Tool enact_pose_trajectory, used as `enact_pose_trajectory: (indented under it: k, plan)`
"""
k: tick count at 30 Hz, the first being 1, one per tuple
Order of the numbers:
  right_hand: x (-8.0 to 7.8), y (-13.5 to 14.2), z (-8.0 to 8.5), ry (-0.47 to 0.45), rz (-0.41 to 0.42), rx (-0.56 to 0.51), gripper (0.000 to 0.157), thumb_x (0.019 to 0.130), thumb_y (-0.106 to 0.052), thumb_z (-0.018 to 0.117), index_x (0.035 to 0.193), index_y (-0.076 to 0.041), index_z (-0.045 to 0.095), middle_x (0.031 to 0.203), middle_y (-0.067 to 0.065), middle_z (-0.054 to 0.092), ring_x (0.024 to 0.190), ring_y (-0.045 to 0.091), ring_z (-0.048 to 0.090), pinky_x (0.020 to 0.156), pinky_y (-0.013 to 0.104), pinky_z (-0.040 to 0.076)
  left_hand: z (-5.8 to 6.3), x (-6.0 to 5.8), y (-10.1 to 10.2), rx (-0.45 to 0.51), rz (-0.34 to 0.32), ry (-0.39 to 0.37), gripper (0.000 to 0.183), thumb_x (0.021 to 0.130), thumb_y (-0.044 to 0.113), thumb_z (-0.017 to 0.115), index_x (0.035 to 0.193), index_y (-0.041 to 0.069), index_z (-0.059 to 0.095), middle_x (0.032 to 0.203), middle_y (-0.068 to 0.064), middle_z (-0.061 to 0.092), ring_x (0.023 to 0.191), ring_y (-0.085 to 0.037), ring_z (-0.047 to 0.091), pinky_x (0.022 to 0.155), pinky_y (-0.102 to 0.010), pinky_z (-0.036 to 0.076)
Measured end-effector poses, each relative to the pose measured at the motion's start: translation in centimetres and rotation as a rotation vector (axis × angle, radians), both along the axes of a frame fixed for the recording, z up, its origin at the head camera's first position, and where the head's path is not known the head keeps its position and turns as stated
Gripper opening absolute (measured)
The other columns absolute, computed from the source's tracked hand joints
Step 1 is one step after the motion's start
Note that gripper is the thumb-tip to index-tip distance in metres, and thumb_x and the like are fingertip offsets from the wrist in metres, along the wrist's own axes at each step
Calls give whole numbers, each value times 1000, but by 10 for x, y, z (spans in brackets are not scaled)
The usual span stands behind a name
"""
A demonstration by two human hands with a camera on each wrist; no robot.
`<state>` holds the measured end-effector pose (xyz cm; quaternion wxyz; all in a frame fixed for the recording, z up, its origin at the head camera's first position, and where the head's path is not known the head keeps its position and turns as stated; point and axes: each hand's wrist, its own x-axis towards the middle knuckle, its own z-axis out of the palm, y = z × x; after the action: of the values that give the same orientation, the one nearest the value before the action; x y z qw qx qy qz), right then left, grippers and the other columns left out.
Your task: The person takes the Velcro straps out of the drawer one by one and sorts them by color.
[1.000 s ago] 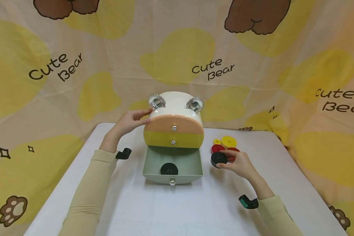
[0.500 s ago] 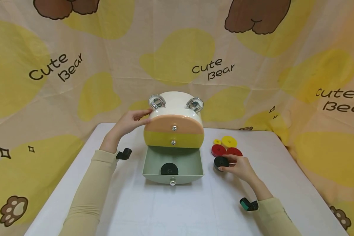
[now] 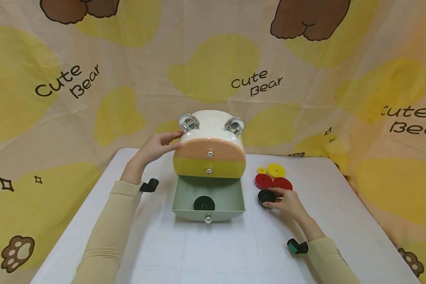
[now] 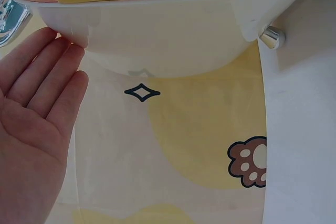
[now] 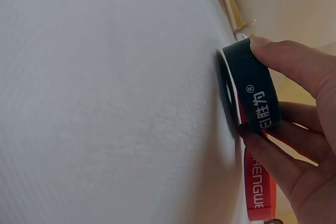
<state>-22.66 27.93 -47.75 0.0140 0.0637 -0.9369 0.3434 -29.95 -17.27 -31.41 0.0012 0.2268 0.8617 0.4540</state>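
Note:
A frog-shaped chest of drawers (image 3: 213,125) with silver-rimmed eyes stands at mid-table, its lowest green drawer (image 3: 184,193) pulled out. One black tape roll (image 3: 201,203) lies inside that drawer. With fingers straight, my left hand (image 3: 155,148) touches the chest's upper left side. My right hand (image 3: 287,203) pinches another black tape roll (image 5: 253,87) by its rim between thumb and fingers, close over the table. White lettering shows on the roll's side in the right wrist view. Just behind it lie two red tape rolls (image 3: 263,181), one partly covered by my fingers.
Behind the red rolls sit a large yellow tape roll (image 3: 276,170) and a small yellow one (image 3: 261,170). The chest's peach and yellow drawers (image 3: 188,166) are closed. A patterned cloth (image 3: 206,59) hangs behind the white table (image 3: 198,256).
My right hand has moved slightly toward me and lower with the black roll, uncovering more of the red rolls. The left hand stays in place.

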Motion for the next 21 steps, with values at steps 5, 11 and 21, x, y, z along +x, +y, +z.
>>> enact_pose_trajectory:
  k: [5,11,21]
  plan:
    - [0,0,-3,18,-1,-25,62,72,-31,83,124,-5,63,118,19,65,92,29,69,79,35,58,0,1,0,-4,3,-3,52,89,25,67,137,9,52,142,-9,49,134,-31,43,110,-48,36]
    - [-1,-1,-6,28,-22,-32,61,72,-30,83,123,-4,62,119,21,64,96,32,68,81,38,57,0,1,1,-2,3,-2,52,89,25,67,137,10,52,142,-9,50,134,-31,43,109,-47,36]
    - [-3,-2,-12,26,-55,-36,63,73,-31,82,126,-3,61,123,21,62,99,32,67,84,39,56,0,2,1,-5,2,-13,52,90,26,66,137,11,52,143,-9,48,134,-31,42,110,-48,35]
